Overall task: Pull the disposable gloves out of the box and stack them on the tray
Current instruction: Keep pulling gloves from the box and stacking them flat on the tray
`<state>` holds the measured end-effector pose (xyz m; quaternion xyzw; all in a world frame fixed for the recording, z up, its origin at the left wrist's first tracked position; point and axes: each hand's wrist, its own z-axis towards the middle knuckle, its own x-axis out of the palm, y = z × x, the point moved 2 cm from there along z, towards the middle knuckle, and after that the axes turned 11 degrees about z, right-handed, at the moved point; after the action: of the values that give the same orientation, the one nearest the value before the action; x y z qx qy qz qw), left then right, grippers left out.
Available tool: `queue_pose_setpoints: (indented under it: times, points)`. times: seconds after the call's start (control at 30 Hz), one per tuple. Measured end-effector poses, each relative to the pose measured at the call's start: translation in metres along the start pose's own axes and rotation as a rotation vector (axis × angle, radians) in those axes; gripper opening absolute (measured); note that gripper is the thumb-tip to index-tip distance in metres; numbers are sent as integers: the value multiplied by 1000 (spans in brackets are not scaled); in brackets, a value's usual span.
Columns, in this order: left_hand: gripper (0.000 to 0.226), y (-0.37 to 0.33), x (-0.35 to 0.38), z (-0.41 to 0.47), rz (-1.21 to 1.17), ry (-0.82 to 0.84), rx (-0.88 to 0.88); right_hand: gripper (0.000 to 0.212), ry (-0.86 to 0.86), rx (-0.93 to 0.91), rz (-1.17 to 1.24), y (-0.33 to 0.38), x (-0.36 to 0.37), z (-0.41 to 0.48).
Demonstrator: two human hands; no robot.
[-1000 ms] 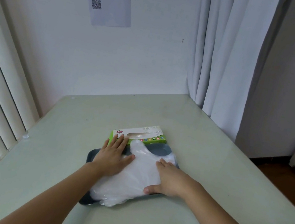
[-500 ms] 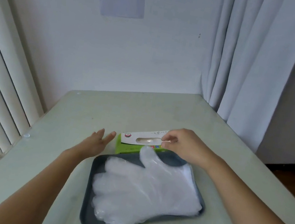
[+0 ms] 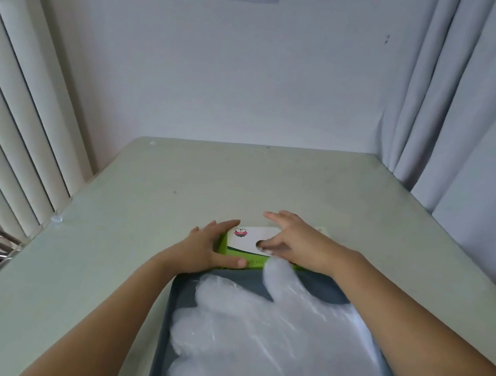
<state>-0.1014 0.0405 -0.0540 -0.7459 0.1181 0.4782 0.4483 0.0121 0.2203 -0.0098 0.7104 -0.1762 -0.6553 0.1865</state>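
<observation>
The box [image 3: 248,238] is now gripped by curled fingers of the left hand [image 3: 206,251], its slot [image 3: 259,243] probed by the right hand [image 3: 296,245] (hold cannot be told), so another pull is judged near.

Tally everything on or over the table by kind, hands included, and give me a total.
Glove box: 1
Tray: 1
Stack of clear gloves: 1 (single gloves cannot be counted)
Hands: 2, left hand and right hand
Total: 5
</observation>
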Motion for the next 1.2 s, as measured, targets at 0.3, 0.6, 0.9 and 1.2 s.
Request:
queue_pose_setpoints:
  times: [0.3,0.6,0.9,1.2]
  points:
    - [111,9,1,5,-8,70,7,18,-294,-121,99,-13,14,2]
    - [109,13,3,8,-22,91,10,5,-537,13,497,-32,10,3]
    - [111,11,2,7,-10,83,3,14,-677,193,701,-39,5,3]
    - [115,12,2,9,-24,82,-10,24,-683,258,947,-42,5,4]
